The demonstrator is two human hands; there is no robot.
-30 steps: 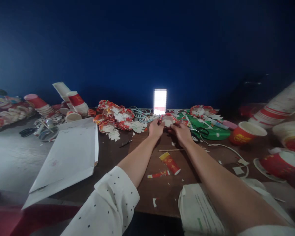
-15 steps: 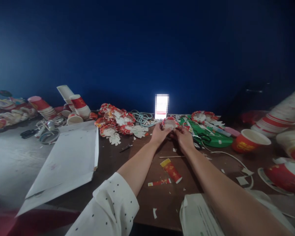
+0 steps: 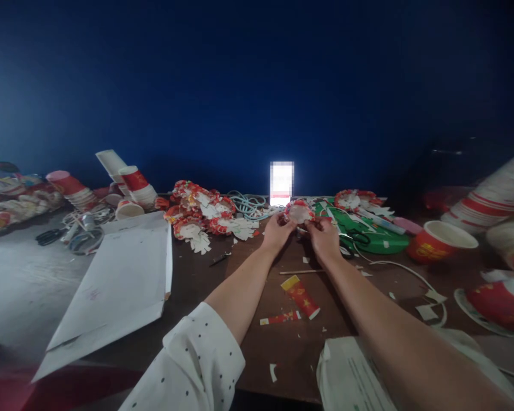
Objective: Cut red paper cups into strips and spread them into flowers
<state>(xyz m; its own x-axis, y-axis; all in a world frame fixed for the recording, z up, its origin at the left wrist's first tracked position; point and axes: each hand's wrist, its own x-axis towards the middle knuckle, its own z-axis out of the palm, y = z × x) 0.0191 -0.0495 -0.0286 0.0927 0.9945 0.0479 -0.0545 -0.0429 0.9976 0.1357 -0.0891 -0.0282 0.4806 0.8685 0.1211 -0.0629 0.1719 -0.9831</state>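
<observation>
Between my two hands is a paper-cup craft (image 3: 300, 212), a round pale disc with a red-and-white curled rim. My left hand (image 3: 278, 229) pinches its left side. At its lower right edge, the fingers of my right hand (image 3: 323, 235) are closed on it. Below the hands lie a thin stick (image 3: 302, 273), a cut red and yellow cup piece (image 3: 300, 297) and a narrow red strip (image 3: 280, 318). Black-handled scissors (image 3: 354, 240) rest just right of my right hand, partly on a green sheet (image 3: 383, 244).
Similar red-and-white crafts (image 3: 205, 211) are piled at left. A white board (image 3: 115, 274) lies nearby, with stacked paper cups (image 3: 139, 185) behind it. On the right stand a red cup (image 3: 443, 240) and a long cup stack (image 3: 488, 194). A lit screen (image 3: 281, 182) stands at the back.
The craft has tilted up a little, so more of its pale disc faces me. My right hand has shifted slightly right, and the whole view has moved slightly.
</observation>
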